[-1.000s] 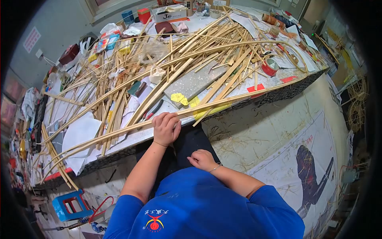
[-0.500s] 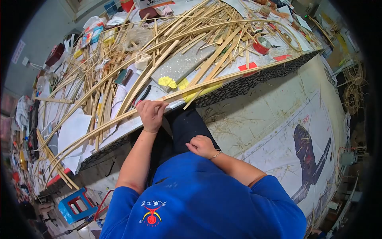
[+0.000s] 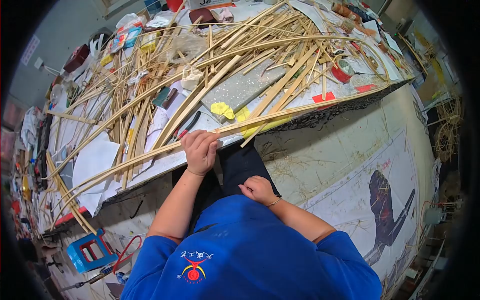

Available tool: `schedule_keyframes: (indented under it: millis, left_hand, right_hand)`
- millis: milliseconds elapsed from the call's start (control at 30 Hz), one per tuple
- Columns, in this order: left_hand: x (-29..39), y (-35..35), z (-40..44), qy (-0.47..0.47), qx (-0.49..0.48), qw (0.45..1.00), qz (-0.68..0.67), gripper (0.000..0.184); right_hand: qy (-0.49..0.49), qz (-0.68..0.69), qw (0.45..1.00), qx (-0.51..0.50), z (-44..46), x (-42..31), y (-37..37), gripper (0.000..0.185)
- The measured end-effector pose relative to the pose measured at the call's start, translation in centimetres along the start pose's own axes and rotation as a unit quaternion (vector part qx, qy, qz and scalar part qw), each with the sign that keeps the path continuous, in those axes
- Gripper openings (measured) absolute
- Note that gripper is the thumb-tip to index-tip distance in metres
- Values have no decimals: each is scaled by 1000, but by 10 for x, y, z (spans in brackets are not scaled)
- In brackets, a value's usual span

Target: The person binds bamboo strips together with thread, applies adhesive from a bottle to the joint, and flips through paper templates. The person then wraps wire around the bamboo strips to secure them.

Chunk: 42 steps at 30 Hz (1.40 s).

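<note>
My left hand point(image 3: 199, 152) is closed over a long, thin bamboo strip point(image 3: 287, 114) along the table's front edge. The strip runs past both sides of the hand, toward the far right corner and down to the lower left. My right hand point(image 3: 259, 190) rests on my lap, its fingers curled in with nothing seen in them. Just beyond my left hand lie pliers with red and black handles point(image 3: 190, 125). A crumpled yellow paper point(image 3: 222, 110) sits near them, by a grey speckled slab point(image 3: 245, 85).
Bamboo strips point(image 3: 250, 42) lie in a tangled heap over the table. A roll of red tape point(image 3: 342, 71) stands at the right. A blue step stool point(image 3: 90, 252) is on the floor at lower left. A large printed sheet point(image 3: 360, 205) covers the floor at right.
The view has shifted, so the table sits slightly lower and further right. My left hand's fingers now lie more fully over the strip. My right hand still rests on my lap.
</note>
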State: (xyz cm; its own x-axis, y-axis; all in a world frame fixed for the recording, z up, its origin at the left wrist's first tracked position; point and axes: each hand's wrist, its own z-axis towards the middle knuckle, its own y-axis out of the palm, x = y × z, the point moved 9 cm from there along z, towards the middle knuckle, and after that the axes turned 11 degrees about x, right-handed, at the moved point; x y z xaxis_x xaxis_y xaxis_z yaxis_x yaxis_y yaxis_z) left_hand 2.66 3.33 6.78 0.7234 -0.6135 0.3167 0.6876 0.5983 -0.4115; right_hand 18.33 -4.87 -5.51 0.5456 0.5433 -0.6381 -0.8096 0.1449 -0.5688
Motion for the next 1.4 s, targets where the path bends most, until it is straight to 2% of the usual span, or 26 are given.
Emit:
schedule_keyframes:
  millis: [267, 567, 833, 1033, 1167, 1300, 1400]
  left_hand:
    - [-11, -11, -1, -47, 29, 997, -50, 21]
    - [-19, -29, 6, -42, 44, 995, -81, 25]
    - [-97, -131, -6, -88, -11, 981, 170, 35]
    - [-119, -176, -18, -95, -45, 951, 291, 43]
    - [-139, -179, -32, -122, -104, 938, 306, 46]
    - [-148, -179, -35, -99, -99, 951, 275, 39]
    - [-155, -175, -36, -108, -141, 946, 271, 36]
  right_hand:
    - [8, 0, 1000, -30, 4, 9, 11, 26]
    - [96, 2, 995, -23, 9, 44, 31, 25]
    - [117, -5, 992, -51, 10, 47, 42, 27]
    - [120, -10, 991, -66, 17, 37, 50, 29]
    - [128, -24, 988, -80, 17, 33, 56, 29]
    - [128, -35, 988, -81, 12, 34, 55, 30]
    - [138, -38, 987, -78, 7, 36, 51, 31]
